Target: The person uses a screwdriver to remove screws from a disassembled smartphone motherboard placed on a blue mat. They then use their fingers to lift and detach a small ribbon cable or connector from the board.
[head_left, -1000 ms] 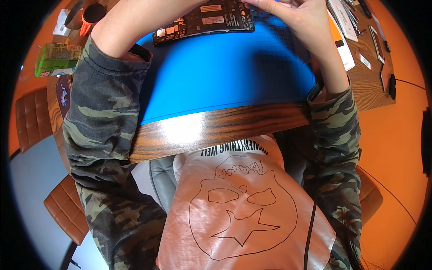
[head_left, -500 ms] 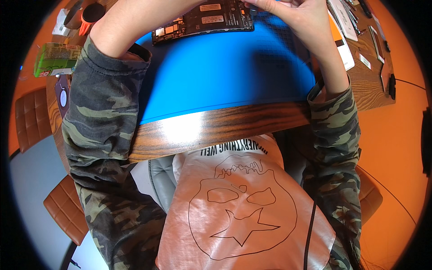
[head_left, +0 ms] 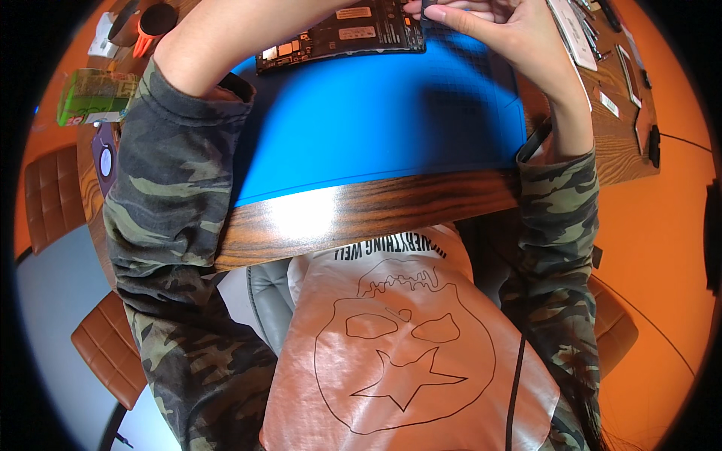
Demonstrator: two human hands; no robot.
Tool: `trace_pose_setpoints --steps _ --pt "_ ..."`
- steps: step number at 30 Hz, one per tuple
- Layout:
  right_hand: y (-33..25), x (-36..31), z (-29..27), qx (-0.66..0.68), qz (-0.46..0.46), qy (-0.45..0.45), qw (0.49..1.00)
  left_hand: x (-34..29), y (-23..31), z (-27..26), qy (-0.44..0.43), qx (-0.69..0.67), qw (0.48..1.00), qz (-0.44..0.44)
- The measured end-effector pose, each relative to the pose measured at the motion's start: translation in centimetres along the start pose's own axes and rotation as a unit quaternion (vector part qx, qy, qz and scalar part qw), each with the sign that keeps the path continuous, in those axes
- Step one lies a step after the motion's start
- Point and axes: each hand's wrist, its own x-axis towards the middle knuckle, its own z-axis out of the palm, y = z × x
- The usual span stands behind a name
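Note:
An opened phone or tablet (head_left: 342, 37) lies sideways near the top edge, its black inner cover, pale labels and circuit parts showing. Above its left part passes my left forearm (head_left: 248, 34), bare below a camouflage sleeve; the hand itself is cut off by the top edge. At the device's right end is my right hand (head_left: 511, 30), its thumb and fingers closed on a small dark tool-like piece (head_left: 426, 15) whose kind I cannot make out. A fingertip beside that piece may belong to either hand. Under the device spreads a blue work mat (head_left: 338, 135).
The wooden table (head_left: 361, 210) has its front edge close to my apron (head_left: 406, 346). At left stand a green-labelled container (head_left: 94, 98) and an orange-and-black holder (head_left: 154, 26). Slim tools (head_left: 590, 34) and a pale tray (head_left: 571, 37) lie at right. Brown chairs (head_left: 109, 349) are beyond.
My right hand and forearm have shifted slightly right and down, and more of the dark piece in its fingers shows. My left forearm and the device are nearly where they were.

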Motion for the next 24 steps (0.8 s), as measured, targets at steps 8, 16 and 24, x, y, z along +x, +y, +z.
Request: trace_pose_setpoints --steps 8,16,24 --pt "0.6 0.7 -0.6 0.056 0.021 -0.04 0.997 -0.2 -0.2 0.0 -0.001 -0.045 0.999 -0.006" --pt "1.8 1.3 -0.4 -0.093 0.026 -0.06 0.994 -0.2 0.1 -0.3 -0.012 -0.085 0.996 -0.026" --pt "2.8 1.4 -0.4 0.1 -0.043 -0.063 0.992 -0.5 -0.2 -0.5 -0.018 -0.129 0.989 -0.067"
